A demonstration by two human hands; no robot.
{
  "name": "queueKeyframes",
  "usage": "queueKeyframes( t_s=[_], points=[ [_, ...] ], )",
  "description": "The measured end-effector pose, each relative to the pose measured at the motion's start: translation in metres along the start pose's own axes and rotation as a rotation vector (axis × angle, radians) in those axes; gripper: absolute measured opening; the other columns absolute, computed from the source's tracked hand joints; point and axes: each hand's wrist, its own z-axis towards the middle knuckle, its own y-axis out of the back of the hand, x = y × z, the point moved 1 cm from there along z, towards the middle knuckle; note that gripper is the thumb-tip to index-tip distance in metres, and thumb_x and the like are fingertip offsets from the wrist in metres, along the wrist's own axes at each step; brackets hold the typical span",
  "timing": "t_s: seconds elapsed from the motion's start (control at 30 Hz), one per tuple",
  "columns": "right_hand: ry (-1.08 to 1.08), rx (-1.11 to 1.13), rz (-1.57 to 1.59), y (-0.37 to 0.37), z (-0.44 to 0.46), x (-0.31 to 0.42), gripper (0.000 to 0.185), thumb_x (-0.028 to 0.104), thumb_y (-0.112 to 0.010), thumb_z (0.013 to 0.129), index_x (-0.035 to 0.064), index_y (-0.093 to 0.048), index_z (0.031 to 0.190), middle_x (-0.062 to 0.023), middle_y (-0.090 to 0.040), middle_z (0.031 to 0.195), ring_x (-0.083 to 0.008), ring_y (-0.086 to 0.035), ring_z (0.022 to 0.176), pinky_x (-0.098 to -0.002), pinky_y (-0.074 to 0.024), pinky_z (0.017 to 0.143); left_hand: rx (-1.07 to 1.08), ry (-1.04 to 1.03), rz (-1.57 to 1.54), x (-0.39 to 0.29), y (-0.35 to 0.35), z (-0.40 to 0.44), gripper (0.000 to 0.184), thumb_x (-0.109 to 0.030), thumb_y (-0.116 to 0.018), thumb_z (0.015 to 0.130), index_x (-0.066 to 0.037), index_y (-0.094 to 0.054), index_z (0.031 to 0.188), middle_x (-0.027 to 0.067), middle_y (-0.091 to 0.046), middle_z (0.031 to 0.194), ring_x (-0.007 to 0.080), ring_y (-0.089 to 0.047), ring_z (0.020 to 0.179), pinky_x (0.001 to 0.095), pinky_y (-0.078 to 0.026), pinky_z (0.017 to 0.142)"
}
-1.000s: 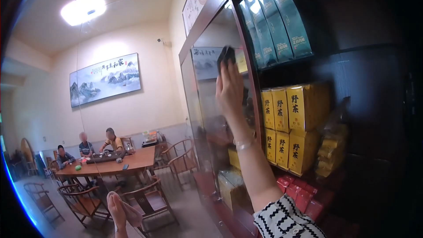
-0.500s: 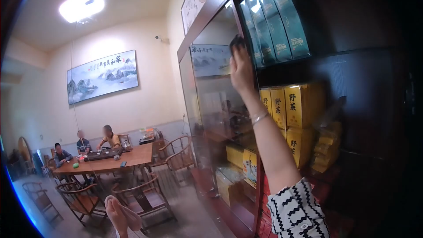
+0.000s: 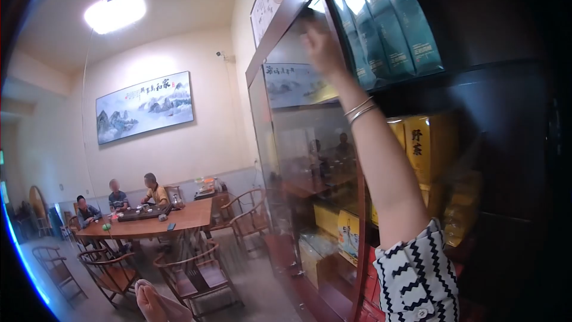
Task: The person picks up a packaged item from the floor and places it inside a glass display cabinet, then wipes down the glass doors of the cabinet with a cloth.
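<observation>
dark cloth (image 3: 308, 16) in right hand (image 3: 322, 49)

1 camera, worn on the head, faces forward with a wide, curved view: the cabinet (image 3: 285, 27) stands near on the right, the bench (image 3: 196, 213) far left.

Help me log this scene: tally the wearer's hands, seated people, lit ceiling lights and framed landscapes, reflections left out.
Left hand and right hand: 2
Seated people: 3
Lit ceiling light: 1
Framed landscape: 1
Total: 7
</observation>
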Motion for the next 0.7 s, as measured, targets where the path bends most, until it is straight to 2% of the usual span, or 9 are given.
queueKeyframes(
  t_s=[0.07, 0.17, 0.23, 0.3, 0.33, 0.4, 0.57, 0.63, 0.7],
  points=[
    [0.034, -0.274, -0.207, -0.004, 0.012, -0.050, 0.036, 0.020, -0.049, 0.090, 0.0038, -0.054, 0.122, -0.0194, -0.053, 0.122, -0.0360, -0.055, 0.104, -0.0426, -0.0436, 0.091, -0.022, -0.029, 0.012, 0.000, 0.000, 0.000, 0.024, -0.025, -0.041, 0.100, -0.005, -0.053, 0.094, 0.0002, -0.050, 0.085, 0.0118, -0.046, 0.078, 0.0257, -0.039, 0.071],
    [-0.109, -0.237, -0.547, -0.013, 0.048, -0.033, 0.028, 0.022, -0.049, 0.084, 0.0045, -0.065, 0.098, -0.0147, -0.059, 0.106, -0.0309, -0.052, 0.107, -0.0412, -0.0398, 0.095, -0.028, -0.004, -0.007, 0.000, -0.002, 0.000, 0.024, -0.025, -0.041, 0.100, -0.005, -0.053, 0.093, 0.0003, -0.050, 0.085, 0.0115, -0.046, 0.079, 0.0253, -0.039, 0.072],
    [-0.043, -0.206, -0.535, -0.028, 0.080, -0.013, 0.027, 0.025, -0.054, 0.080, 0.0086, -0.067, 0.097, -0.0109, -0.060, 0.101, -0.0289, -0.053, 0.103, -0.0395, -0.0432, 0.089, -0.037, 0.041, -0.021, 0.006, -0.001, 0.000, 0.023, -0.024, -0.042, 0.099, -0.005, -0.053, 0.093, 0.0005, -0.051, 0.087, 0.0120, -0.047, 0.080, 0.0261, -0.039, 0.072],
    [0.118, -0.376, -0.080, -0.059, 0.113, 0.004, 0.026, 0.028, -0.057, 0.077, 0.0118, -0.067, 0.094, -0.0098, -0.061, 0.096, -0.0251, -0.058, 0.096, -0.0356, -0.0491, 0.082, -0.039, 0.015, -0.023, 0.009, -0.003, 0.000, 0.023, -0.023, -0.042, 0.099, -0.005, -0.053, 0.092, 0.0007, -0.051, 0.088, 0.0124, -0.047, 0.081, 0.0266, -0.040, 0.073],
    [0.124, -0.235, -0.167, -0.059, 0.117, 0.037, 0.030, 0.031, -0.055, 0.081, 0.0109, -0.066, 0.101, -0.0116, -0.062, 0.106, -0.0275, -0.058, 0.101, -0.0380, -0.0473, 0.088, -0.037, -0.035, -0.016, 0.009, -0.004, 0.000, 0.022, -0.023, -0.042, 0.099, -0.005, -0.053, 0.092, 0.0009, -0.050, 0.088, 0.0125, -0.047, 0.081, 0.0268, -0.040, 0.072],
    [0.287, -0.319, -0.073, -0.092, 0.138, 0.033, 0.038, 0.030, -0.049, 0.087, 0.0103, -0.058, 0.118, -0.0165, -0.052, 0.128, -0.0332, -0.054, 0.112, -0.0422, -0.0437, 0.095, -0.048, -0.057, -0.019, 0.007, -0.007, 0.003, 0.021, -0.022, -0.043, 0.098, -0.005, -0.053, 0.093, 0.0012, -0.050, 0.089, 0.0127, -0.047, 0.081, 0.0268, -0.039, 0.072],
    [-0.050, -0.024, -0.277, -0.021, 0.143, -0.034, 0.040, 0.026, -0.040, 0.090, 0.0119, -0.054, 0.125, -0.0165, -0.055, 0.123, -0.0342, -0.055, 0.109, -0.0404, -0.0431, 0.094, -0.088, -0.050, -0.044, 0.009, -0.010, 0.006, 0.019, -0.024, -0.044, 0.097, -0.008, -0.054, 0.092, 0.0015, -0.051, 0.083, 0.0120, -0.049, 0.075, 0.0252, -0.041, 0.067],
    [-0.001, -0.324, -0.345, -0.031, 0.148, -0.067, 0.041, 0.028, -0.040, 0.090, 0.0103, -0.054, 0.124, -0.0169, -0.059, 0.117, -0.0340, -0.055, 0.110, -0.0408, -0.0418, 0.096, -0.100, -0.041, -0.060, 0.023, -0.013, 0.013, 0.019, -0.024, -0.044, 0.097, -0.008, -0.054, 0.092, 0.0014, -0.051, 0.083, 0.0119, -0.049, 0.074, 0.0251, -0.041, 0.067],
    [-0.067, -0.189, -0.281, -0.030, 0.149, -0.049, 0.041, 0.029, -0.040, 0.090, 0.0100, -0.056, 0.122, -0.0158, -0.060, 0.117, -0.0337, -0.054, 0.111, -0.0397, -0.0413, 0.097, -0.105, -0.018, -0.078, 0.033, -0.013, 0.010, 0.019, -0.024, -0.044, 0.097, -0.008, -0.054, 0.092, 0.0013, -0.051, 0.082, 0.0119, -0.049, 0.074, 0.0251, -0.041, 0.066]
  ],
)
